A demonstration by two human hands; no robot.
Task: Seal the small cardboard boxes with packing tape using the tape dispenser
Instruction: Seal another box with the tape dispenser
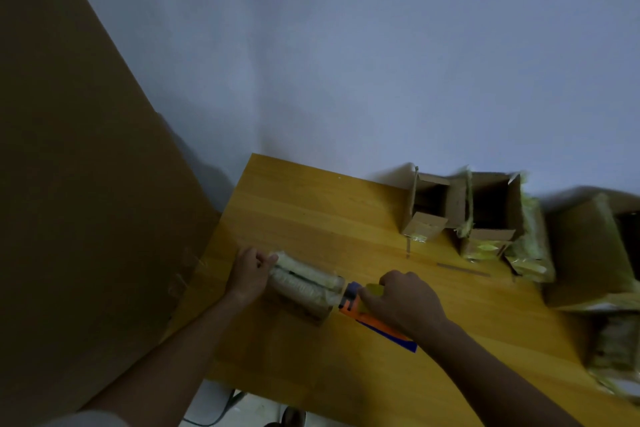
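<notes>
small box [304,288] lying long axis left-right; left hand [250,274] gripping its left end, right hand [403,302] fingers curled round tape dispenser [363,310] at right end. no legible writing.

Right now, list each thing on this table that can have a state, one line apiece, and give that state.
Small box: closed, taped over, lying on the table.
Tape dispenser: at the small box's right end, gripped.
Left hand: curled on the small box's left end.
Right hand: gripping the tape dispenser.
Two boxes at the back: open, flaps up.
Box at the right: flap up; the rest is cut off.
Table: bears all of these.
</notes>
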